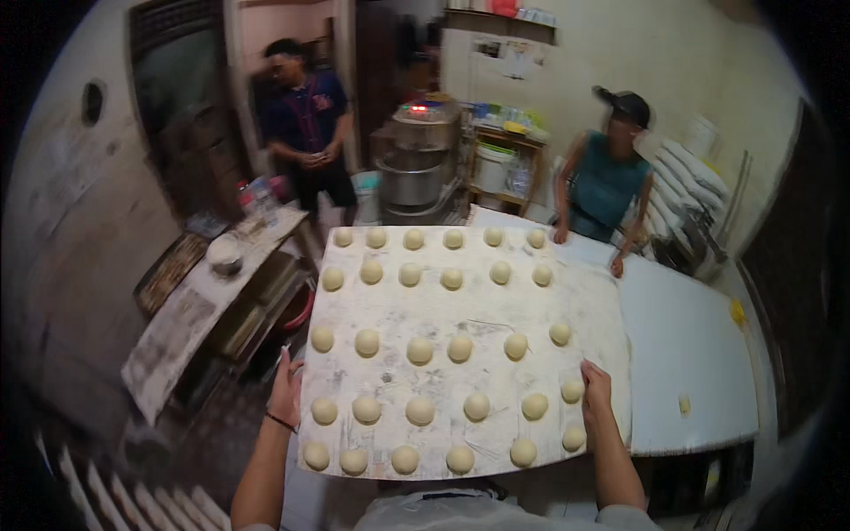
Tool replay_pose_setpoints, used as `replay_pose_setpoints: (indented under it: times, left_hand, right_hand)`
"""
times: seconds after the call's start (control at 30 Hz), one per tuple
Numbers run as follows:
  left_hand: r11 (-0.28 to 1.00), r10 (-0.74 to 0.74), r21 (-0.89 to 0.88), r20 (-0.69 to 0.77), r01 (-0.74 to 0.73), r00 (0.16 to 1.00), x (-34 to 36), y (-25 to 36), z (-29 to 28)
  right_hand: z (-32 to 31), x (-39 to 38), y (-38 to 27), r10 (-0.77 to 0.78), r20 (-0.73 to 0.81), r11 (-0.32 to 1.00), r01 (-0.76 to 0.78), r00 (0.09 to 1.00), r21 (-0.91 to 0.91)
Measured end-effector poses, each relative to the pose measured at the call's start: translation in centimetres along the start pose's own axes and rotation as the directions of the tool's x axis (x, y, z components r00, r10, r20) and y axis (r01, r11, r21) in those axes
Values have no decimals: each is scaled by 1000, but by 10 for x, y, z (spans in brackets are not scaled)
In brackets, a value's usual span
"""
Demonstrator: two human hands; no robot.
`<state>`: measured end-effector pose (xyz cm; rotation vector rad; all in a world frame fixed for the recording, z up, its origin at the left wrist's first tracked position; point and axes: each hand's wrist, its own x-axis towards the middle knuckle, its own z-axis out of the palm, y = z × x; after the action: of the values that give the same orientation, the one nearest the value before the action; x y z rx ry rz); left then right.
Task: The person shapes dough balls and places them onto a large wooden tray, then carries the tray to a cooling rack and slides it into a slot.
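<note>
A wide flour-dusted board [478, 308] spans the space in front of me, tipped slightly in the view. Rows of round, pale dough balls [459, 349] lie spaced across it, with a wider gap between the second and third rows from the far side. My left hand [285, 389] grips the board's left edge, a dark band around the wrist. On the opposite edge, beside the nearer dough balls, my right hand [598, 389] is closed round the board. The fingers under the board are hidden on both sides.
A white table [682, 345] stands at right, a person [609, 173] leaning on its far side. Another person [308, 115] stands far left, near a large mixer [416, 168]. A floury bench [190, 310] holding a metal bowl [225, 257] runs along the left. Sacks [686, 186] are piled far right.
</note>
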<state>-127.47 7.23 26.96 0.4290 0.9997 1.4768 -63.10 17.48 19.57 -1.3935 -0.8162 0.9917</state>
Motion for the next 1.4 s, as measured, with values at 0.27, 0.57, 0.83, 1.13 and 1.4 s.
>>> replay_pose_setpoints:
  times: [0.27, 0.57, 0.83, 1.13, 1.4]
  left_hand:
    - [979, 167, -64, -295, -193, 941, -136, -101, 25]
    - [883, 373, -47, -533, -466, 760, -265, -167, 35]
    - [825, 380, 13, -752, -565, 538, -350, -173, -6]
    - [744, 472, 113, -787, -659, 397, -346, -99, -124]
    - [745, 387, 2, -816, -668, 430, -310, -17, -232]
  right_hand:
    - [22, 45, -73, 148, 562, 989, -126, 814, -77]
    - [150, 47, -64, 222, 768, 971, -204, 601, -121]
    - [266, 21, -3, 211, 829, 969, 1, 518, -248]
    - [435, -30, 45, 154, 915, 978, 77, 374, -196]
    - [560, -70, 56, 113, 893, 934, 260, 436, -245]
